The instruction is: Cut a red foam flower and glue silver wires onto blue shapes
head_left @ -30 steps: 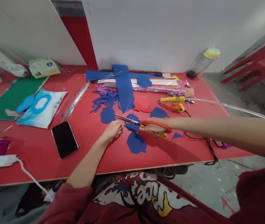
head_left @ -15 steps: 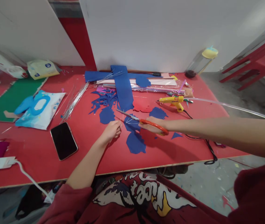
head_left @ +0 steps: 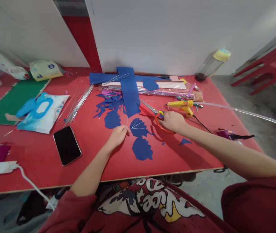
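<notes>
Scissors [head_left: 155, 115] gripped by right hand [head_left: 173, 120] on red table [head_left: 43, 155]; left hand [head_left: 117, 135] pinching thin wires [head_left: 135, 124], beside blue cutout [head_left: 138, 127]

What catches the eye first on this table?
Blue paper cutouts scattered mid-table on the red table. The right hand holds orange-handled scissors beside a yellow glue gun; the left hand pinches thin wires by the cutouts. A black phone lies left.

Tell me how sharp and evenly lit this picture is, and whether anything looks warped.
Head view: the red table is sharp and evenly lit, with only a soft shadow under the right hand; wide-angle bending curves the table edge; the phone reflects nothing.
</notes>
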`<state>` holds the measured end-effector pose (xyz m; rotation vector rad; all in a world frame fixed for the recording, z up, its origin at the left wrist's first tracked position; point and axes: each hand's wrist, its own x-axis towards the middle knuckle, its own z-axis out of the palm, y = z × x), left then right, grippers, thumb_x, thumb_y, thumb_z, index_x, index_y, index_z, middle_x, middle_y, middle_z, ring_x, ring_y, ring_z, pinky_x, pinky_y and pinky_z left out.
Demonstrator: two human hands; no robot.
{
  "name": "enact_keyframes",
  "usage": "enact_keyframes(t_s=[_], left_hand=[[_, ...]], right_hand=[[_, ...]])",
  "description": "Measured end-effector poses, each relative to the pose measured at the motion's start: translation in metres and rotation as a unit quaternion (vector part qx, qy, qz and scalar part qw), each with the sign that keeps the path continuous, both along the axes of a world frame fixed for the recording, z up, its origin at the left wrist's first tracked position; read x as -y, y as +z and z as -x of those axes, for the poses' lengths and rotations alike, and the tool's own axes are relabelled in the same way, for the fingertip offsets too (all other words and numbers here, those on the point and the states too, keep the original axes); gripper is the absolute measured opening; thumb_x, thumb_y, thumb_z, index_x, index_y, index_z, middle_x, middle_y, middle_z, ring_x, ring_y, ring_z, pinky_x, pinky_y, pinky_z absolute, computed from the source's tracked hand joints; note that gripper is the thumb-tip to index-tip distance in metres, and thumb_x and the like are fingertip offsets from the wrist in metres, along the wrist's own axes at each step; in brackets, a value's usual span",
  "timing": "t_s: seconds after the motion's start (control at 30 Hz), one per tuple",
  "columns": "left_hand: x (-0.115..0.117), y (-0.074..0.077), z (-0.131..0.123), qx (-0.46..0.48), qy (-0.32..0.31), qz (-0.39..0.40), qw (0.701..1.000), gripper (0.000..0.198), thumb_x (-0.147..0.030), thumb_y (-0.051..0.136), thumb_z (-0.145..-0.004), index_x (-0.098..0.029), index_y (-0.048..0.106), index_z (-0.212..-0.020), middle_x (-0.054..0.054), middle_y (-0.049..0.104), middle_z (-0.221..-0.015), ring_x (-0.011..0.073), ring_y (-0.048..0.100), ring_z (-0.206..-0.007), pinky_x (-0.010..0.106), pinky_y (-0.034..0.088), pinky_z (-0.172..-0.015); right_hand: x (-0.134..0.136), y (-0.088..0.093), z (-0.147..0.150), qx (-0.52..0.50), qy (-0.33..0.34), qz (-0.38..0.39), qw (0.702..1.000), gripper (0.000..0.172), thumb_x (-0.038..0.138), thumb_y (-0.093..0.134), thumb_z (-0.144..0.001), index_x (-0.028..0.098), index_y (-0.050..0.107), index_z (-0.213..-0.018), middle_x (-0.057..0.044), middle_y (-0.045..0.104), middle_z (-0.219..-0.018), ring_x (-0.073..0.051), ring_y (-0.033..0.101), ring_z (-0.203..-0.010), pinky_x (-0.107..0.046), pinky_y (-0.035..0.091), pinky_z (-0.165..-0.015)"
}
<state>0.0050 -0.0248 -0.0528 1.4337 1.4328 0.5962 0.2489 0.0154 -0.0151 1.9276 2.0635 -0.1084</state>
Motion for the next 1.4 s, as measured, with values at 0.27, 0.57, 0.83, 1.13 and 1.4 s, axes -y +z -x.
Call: enact_keyframes(t_s=[0.27, 0.57, 0.83, 1.13, 1.4], left_hand=[[-0.001, -0.006, 0.001, -0.048, -0.056, -0.031, 0.997, 0.037, -0.030, 0.030, -0.083, -0.018, 0.061, -0.065, 0.003, 0.067, -0.076, 0.0171, 0.059, -0.079, 0.026, 0.041, -0.075], [-0.002, -0.008, 0.001, -0.053, -0.058, -0.047, 0.996, 0.039, -0.032, 0.031, -0.084, -0.017, 0.063, -0.068, 0.004, 0.068, -0.075, 0.0172, 0.060, -0.079, 0.027, 0.042, -0.075], [-0.003, -0.011, 0.004, -0.047, 0.014, -0.060, 0.997, 0.038, -0.035, 0.031, -0.084, -0.016, 0.063, -0.074, 0.003, 0.065, -0.064, 0.0153, 0.060, -0.063, 0.024, 0.043, -0.058], [-0.003, -0.014, 0.007, -0.023, 0.045, -0.060, 0.997, 0.040, -0.041, 0.031, -0.084, -0.017, 0.064, -0.079, 0.001, 0.061, -0.056, 0.0141, 0.058, -0.056, 0.024, 0.042, -0.056], [-0.003, -0.013, 0.007, -0.027, 0.041, -0.056, 0.997, 0.041, -0.042, 0.031, -0.084, -0.017, 0.063, -0.080, 0.001, 0.062, -0.059, 0.0141, 0.058, -0.059, 0.025, 0.043, -0.057]], right_hand=[[0.002, -0.019, -0.012, -0.003, -0.012, 0.002, 1.000, 0.041, 0.049, 0.047, -0.082, 0.012, 0.057, -0.097, -0.015, 0.065, -0.096, -0.028, 0.063, -0.086, -0.029, 0.044, -0.059], [-0.016, -0.012, 0.033, -0.126, 0.239, -0.093, 0.958, 0.022, 0.024, 0.050, -0.084, 0.017, 0.060, -0.101, -0.014, 0.052, -0.112, -0.029, 0.047, -0.103, -0.038, 0.039, -0.079], [-0.052, -0.048, 0.091, -0.246, 0.340, -0.115, 0.900, 0.017, 0.021, 0.055, -0.082, 0.023, 0.066, -0.094, -0.011, 0.040, -0.128, -0.028, 0.030, -0.117, -0.042, 0.030, -0.088], [-0.070, -0.073, 0.098, -0.264, 0.389, -0.105, 0.876, 0.015, 0.024, 0.052, -0.085, 0.022, 0.067, -0.087, -0.010, 0.044, -0.127, -0.026, 0.030, -0.117, -0.042, 0.027, -0.089], [-0.069, -0.078, 0.096, -0.262, 0.419, -0.113, 0.862, 0.019, 0.020, 0.045, -0.089, 0.023, 0.063, -0.092, -0.006, 0.051, -0.123, -0.024, 0.032, -0.115, -0.040, 0.026, -0.091]])
